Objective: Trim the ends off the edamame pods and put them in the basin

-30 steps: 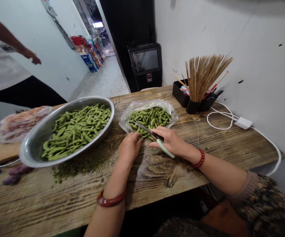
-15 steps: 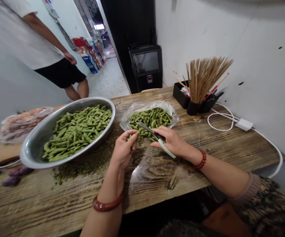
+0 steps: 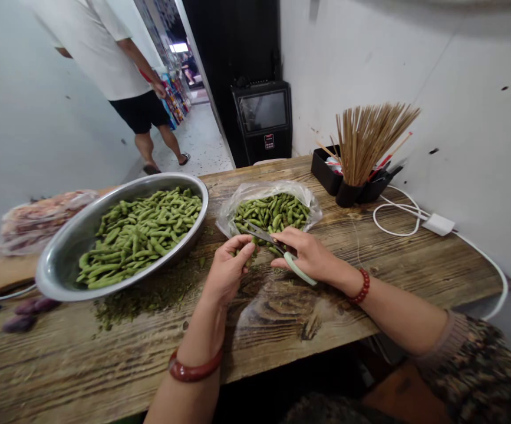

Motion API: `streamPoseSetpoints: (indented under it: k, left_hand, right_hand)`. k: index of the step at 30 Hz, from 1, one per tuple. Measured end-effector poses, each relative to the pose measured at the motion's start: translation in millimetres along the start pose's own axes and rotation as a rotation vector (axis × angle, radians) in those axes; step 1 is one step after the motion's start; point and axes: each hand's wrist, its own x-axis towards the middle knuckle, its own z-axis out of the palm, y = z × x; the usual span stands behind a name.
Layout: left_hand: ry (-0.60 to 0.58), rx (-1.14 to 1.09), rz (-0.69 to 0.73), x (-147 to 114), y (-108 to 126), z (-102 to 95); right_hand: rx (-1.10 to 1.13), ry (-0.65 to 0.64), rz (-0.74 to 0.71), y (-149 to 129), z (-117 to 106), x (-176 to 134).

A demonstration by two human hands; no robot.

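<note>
My left hand [image 3: 231,265] pinches a green edamame pod [image 3: 254,241], mostly hidden by the fingers. Scissors [image 3: 297,268] with pale green handles are gripped in my right hand [image 3: 310,253], their blades pointing left at the pod's end. Just beyond both hands lies an open clear plastic bag [image 3: 228,213] filled with more pods. To the left, a large metal basin [image 3: 56,277] holds a broad heap of edamame pods [image 3: 144,232]. Small green trimmings [image 3: 144,306] are scattered on the wooden table below the basin.
Skewers [image 3: 363,147] stand in a black holder [image 3: 348,193] at the back right, beside a white cable and adapter [image 3: 438,224]. Bagged pinkish food [image 3: 45,218] and purple lumps [image 3: 20,321] lie at the left. A person [image 3: 105,53] in a white shirt is near the doorway.
My left hand has shifted slightly right, bringing the pod closer to the scissors. The person in the white shirt has walked farther away toward the doorway.
</note>
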Motion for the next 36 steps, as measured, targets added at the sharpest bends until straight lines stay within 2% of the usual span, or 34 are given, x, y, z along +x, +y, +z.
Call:
streamPoseSetpoints:
  k: [6,14,23,26,29,32,36]
  left_hand:
    - [-0.049,0.119,0.059,-3.0,1.6,0.8]
    - [0.017,0.249,0.131,-6.4,5.7,4.5]
    - [0.037,0.35,0.204,-0.1,0.6,-2.0]
    - [0.065,0.268,0.123,0.4,0.6,-2.3]
    - [0.07,0.042,0.03,0.5,2.7,-3.2]
    - [0.031,-0.16,0.021,1.0,5.5,-4.8]
    - [0.01,-0.243,0.034,1.8,7.3,-5.7]
  right_hand:
    - [-0.096,-0.012,-0.02,-4.6,-2.4,-1.5]
    - [-0.156,-0.046,-0.045,-4.1,-3.1,-1.2]
    - [-0.141,-0.107,-0.012,-7.5,-6.8,-1.8]
    - [-0.094,-0.093,-0.012,-5.9,-6.0,-0.8]
    - [-0.052,-0.024,0.016,-2.0,-4.5,0.6]
    - [-0.036,0.037,0.05,1.9,-2.7,1.7]
    - [-0.023,0.033,0.024,3.9,0.1,1.5]
